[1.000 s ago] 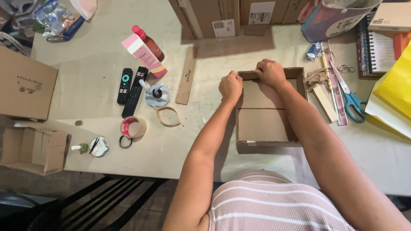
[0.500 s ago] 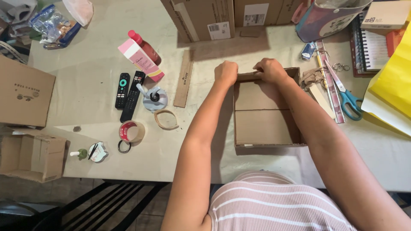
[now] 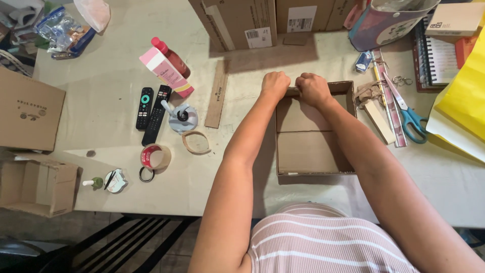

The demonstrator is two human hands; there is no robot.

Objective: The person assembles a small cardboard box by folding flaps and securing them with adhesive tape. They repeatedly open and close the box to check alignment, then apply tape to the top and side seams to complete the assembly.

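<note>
— While both arms stretch straight out from the body, what are the hands doing?
— The left hand (image 3: 275,82) and right hand (image 3: 312,88) sit side by side, knuckles up, each clenched on the far wall of an open shallow cardboard box (image 3: 308,151). The fists nearly touch.

— Where does that box lie?
— Flat on the pale worktop (image 3: 116,65), right in front of the person, its near edge close to the striped shirt (image 3: 328,237).

— And the surroundings?
— The worktop is cluttered. Beyond its near edge are a tiled floor and the black bars of a chair (image 3: 126,242).

— Count things for me.
— Two black remote controls (image 3: 151,111) lie side by side left of the arms. One cardboard strip (image 3: 217,101) lies between them and the box. There is one red tape roll (image 3: 154,155), one pink carton (image 3: 165,72) with one red bottle (image 3: 172,56) beside it, and one pair of blue-handled scissors (image 3: 409,114) right of the box. Two cardboard boxes (image 3: 30,116) stand at the left edge, and more cartons (image 3: 262,20) line the far side. One yellow sheet (image 3: 465,96) is at the right.
</note>
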